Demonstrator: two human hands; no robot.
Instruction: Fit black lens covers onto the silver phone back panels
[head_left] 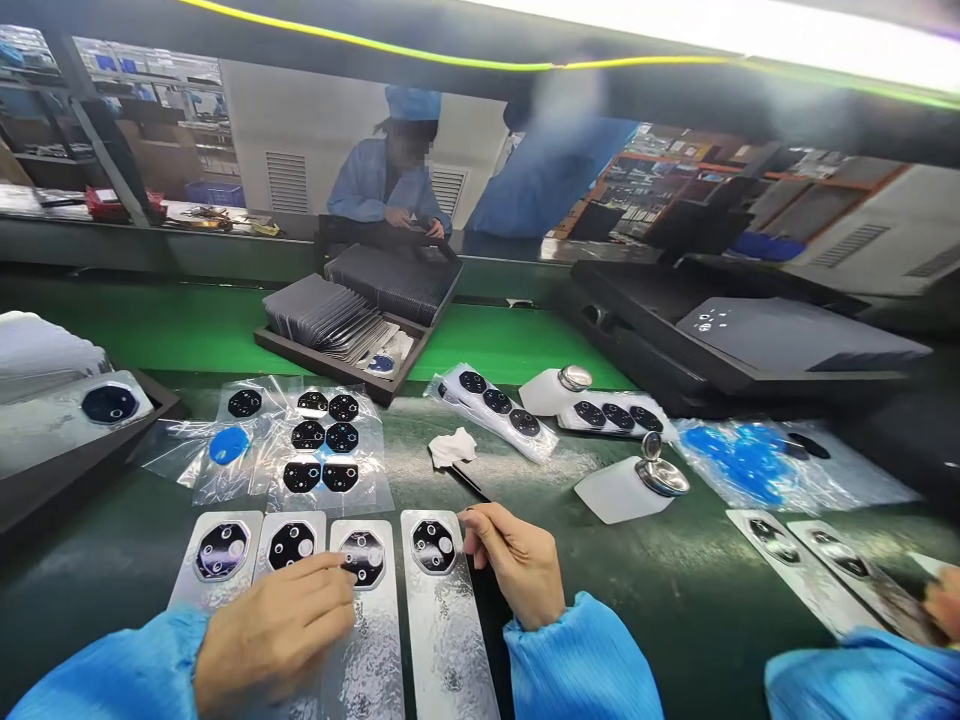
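Four silver plates lie in a row, each with a black octagonal piece with ring-shaped holes near its top: the first plate [199, 590], second plate [315, 540], third plate [367, 650] and fourth plate [446, 640]. My left hand [274, 630] is over the second and third plates, fingers stretched out, its fingertips by the third plate's black octagonal piece [369, 572]. Slightly smeared, it shows nothing held. At the fourth plate's upper right corner, my right hand [517, 560] has thumb and forefinger pinched together. Whatever is between those fingertips is too small to make out.
Ahead lie clear film sheets [375, 495] with black pieces, a white wipe [454, 448], black tweezers [471, 484], and a white pump bottle [630, 490]. A divided box [337, 365] stands behind. At right are blue-film bags [739, 465] and another person's hand [943, 603].
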